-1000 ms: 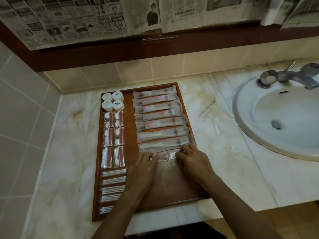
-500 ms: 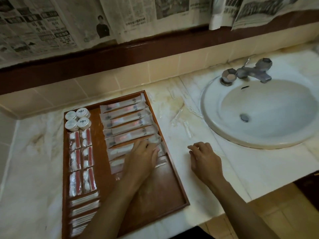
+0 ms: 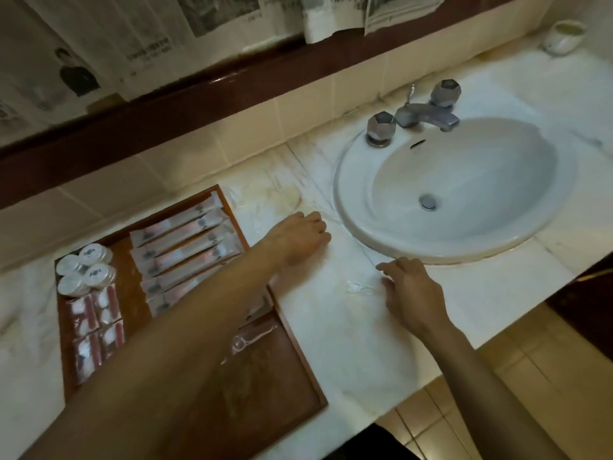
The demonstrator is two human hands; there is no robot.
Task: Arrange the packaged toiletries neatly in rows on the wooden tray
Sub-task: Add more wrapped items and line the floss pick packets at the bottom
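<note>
Reaching across the tray (image 3: 298,376), the left hand (image 3: 300,239) lay on the counter (image 3: 331,327) between tray and sink (image 3: 447,194), knuckles up, fingers curled under; whether it held anything could not be told; the forearm crossed over the tray's middle and hid part of the rows. Right hand (image 3: 409,290) rested on the counter just before the sink's near rim, fingers loosely spread and bent, fingertips touching a clear packet (image 3: 360,287) that lay flat on the marble; no grip around it was visible.

Tray sat on the counter left of the sink, its long side running away from the viewer; contents as seen: long sachets (image 3: 185,247) stacked in a column down the right half, each overlapping the next; four round white pots (image 3: 86,270) in a two-by-two cluster at the far left corner; red-and-white packs (image 3: 96,320) in two columns just below the pots; one clear packet with a ring-shaped item (image 3: 252,340) lying loose on the bare wood below the sachets, tilted relative to the rows; the near right part of the tray showed bare wood.

Tap (image 3: 414,117) with two faceted knobs stood at the sink's far rim; a small white cup (image 3: 564,36) stood at the counter's far right corner; newspaper (image 3: 132,34) hung on the wall above the tiles.
</note>
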